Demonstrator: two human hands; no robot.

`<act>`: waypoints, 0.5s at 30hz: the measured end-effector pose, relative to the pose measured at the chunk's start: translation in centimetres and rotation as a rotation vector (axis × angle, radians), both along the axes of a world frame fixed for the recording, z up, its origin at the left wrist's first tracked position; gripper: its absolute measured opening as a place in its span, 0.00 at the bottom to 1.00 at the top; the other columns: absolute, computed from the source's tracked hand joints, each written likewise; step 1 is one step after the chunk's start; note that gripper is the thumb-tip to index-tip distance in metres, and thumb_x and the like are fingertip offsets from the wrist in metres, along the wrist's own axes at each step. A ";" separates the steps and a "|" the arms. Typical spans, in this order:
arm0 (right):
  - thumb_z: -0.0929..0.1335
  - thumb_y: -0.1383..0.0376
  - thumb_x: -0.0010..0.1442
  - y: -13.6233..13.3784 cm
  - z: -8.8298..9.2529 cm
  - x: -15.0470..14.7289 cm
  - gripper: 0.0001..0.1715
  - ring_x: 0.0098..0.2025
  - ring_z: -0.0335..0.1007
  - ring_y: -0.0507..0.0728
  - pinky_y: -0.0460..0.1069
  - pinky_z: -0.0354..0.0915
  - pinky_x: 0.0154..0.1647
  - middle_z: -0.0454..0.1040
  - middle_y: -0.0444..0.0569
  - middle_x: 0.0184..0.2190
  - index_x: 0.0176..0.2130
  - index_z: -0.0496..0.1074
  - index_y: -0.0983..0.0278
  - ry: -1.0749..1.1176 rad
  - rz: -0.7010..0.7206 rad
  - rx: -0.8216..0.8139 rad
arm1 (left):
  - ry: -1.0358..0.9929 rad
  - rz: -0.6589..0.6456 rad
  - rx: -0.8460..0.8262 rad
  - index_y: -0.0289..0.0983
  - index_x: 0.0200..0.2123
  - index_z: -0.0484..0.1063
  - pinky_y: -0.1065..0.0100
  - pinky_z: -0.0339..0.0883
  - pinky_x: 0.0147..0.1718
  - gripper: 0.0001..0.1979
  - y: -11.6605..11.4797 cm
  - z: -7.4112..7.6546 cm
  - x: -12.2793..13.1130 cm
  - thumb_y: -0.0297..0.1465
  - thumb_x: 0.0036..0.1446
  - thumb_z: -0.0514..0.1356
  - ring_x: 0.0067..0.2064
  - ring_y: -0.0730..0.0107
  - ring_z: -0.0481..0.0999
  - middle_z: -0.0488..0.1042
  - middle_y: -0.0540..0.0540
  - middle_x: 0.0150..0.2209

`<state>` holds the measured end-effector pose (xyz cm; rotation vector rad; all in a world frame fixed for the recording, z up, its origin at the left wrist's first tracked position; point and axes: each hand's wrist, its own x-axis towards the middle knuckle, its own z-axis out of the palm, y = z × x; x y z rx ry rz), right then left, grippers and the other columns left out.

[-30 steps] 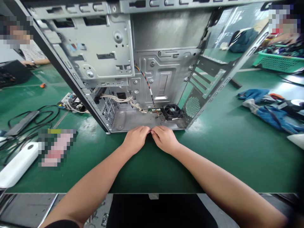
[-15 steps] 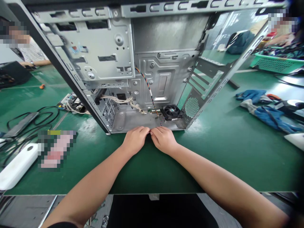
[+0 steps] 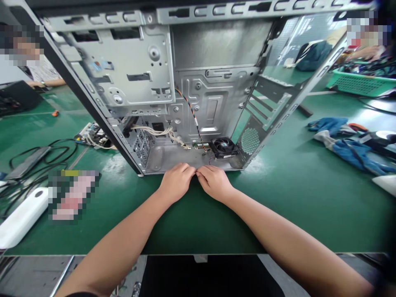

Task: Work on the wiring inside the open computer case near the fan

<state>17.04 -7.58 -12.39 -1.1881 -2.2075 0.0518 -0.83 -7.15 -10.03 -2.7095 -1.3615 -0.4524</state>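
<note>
An open metal computer case [image 3: 192, 86] stands on the green mat with its inside facing me. My left hand [image 3: 176, 181] and my right hand [image 3: 214, 181] rest side by side at the case's near bottom edge. Their fingers are curled and the fingertips meet in a pinch. What they pinch is hidden. Just beyond the hands, inside the case, lie a small black fan [image 3: 224, 147], a bundle of pale wires [image 3: 161, 132] and a coloured twisted cable [image 3: 192, 117].
Black cables [image 3: 40, 152] and a white device [image 3: 21, 214] lie at the left. A circuit board [image 3: 93, 134] sits behind the case's left corner. Blue cloth [image 3: 346, 140] lies at the right and a green basket [image 3: 360, 80] stands behind it. Other people sit at both far corners.
Both hands stay pinched together at the case's bottom edge; only the camera view has shifted slightly.
</note>
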 end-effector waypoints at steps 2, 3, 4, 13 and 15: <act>0.58 0.67 0.65 0.0 -0.1 0.0 0.14 0.29 0.65 0.54 0.48 0.56 0.34 0.71 0.48 0.26 0.32 0.68 0.64 0.013 0.001 -0.017 | 0.015 -0.018 0.003 0.39 0.38 0.70 0.68 0.65 0.35 0.10 0.1 0.2 0.0 0.30 0.67 0.49 0.41 0.66 0.71 0.72 0.47 0.36; 0.58 0.67 0.65 0.0 -0.1 0.0 0.14 0.29 0.65 0.54 0.48 0.56 0.34 0.71 0.48 0.26 0.32 0.68 0.64 0.017 0.000 -0.025 | 0.019 -0.025 0.007 0.39 0.38 0.70 0.68 0.64 0.35 0.10 0.1 0.3 0.0 0.30 0.67 0.49 0.41 0.66 0.70 0.72 0.47 0.36; 0.58 0.67 0.65 0.0 -0.1 -0.1 0.14 0.29 0.65 0.54 0.48 0.56 0.34 0.71 0.48 0.26 0.32 0.68 0.64 0.020 -0.002 -0.033 | 0.023 -0.028 0.011 0.39 0.38 0.70 0.68 0.64 0.35 0.10 0.1 0.3 -0.1 0.30 0.67 0.49 0.41 0.66 0.70 0.73 0.47 0.36; 0.59 0.66 0.65 0.0 0.3 0.3 0.12 0.30 0.66 0.54 0.48 0.56 0.35 0.72 0.48 0.27 0.33 0.69 0.64 0.024 0.023 -0.085 | 0.040 -0.045 0.052 0.38 0.38 0.70 0.68 0.63 0.33 0.09 0.0 0.2 -0.1 0.29 0.67 0.50 0.39 0.67 0.71 0.73 0.48 0.35; 0.59 0.66 0.65 0.1 0.3 0.4 0.12 0.31 0.66 0.54 0.48 0.57 0.35 0.72 0.49 0.28 0.34 0.69 0.64 0.032 0.016 -0.099 | 0.033 -0.043 0.064 0.38 0.37 0.70 0.68 0.63 0.33 0.10 0.0 0.1 -0.1 0.30 0.67 0.50 0.38 0.67 0.71 0.73 0.47 0.35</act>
